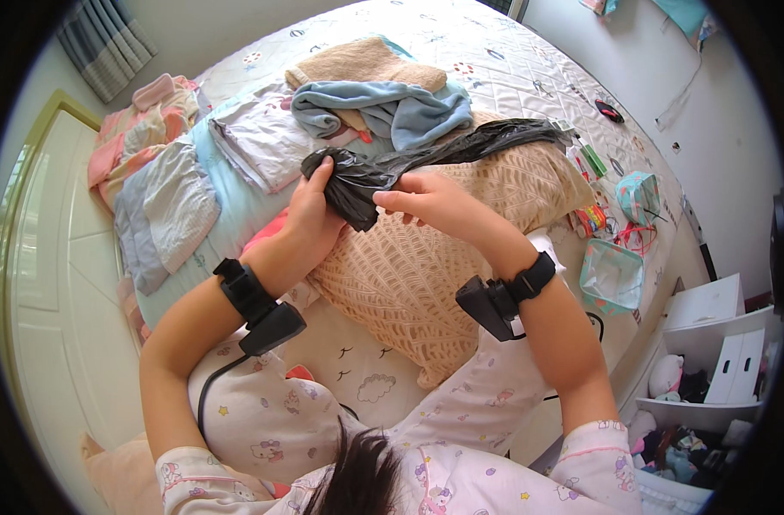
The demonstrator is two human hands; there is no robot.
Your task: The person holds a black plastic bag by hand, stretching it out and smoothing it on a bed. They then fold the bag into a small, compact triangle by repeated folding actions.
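Observation:
Gathered in my left hand is one end of a black plastic bag, bunched between thumb and fingers. My right hand is at the lower right of the bunch, its index finger at the plastic and the other fingers curled. Whether it pinches the bag is hard to make out. From the bunch, the bag runs as a long twisted strip to the upper right. Beneath both hands lies a beige openwork knit cushion, and the strip's far part rests along its upper edge.
Beyond my hands are a blue folded garment, a tan towel and white folded cloth. Grey and striped clothes lie left. On the right stand a turquoise fabric bin and small packets. White shelves hold clothes.

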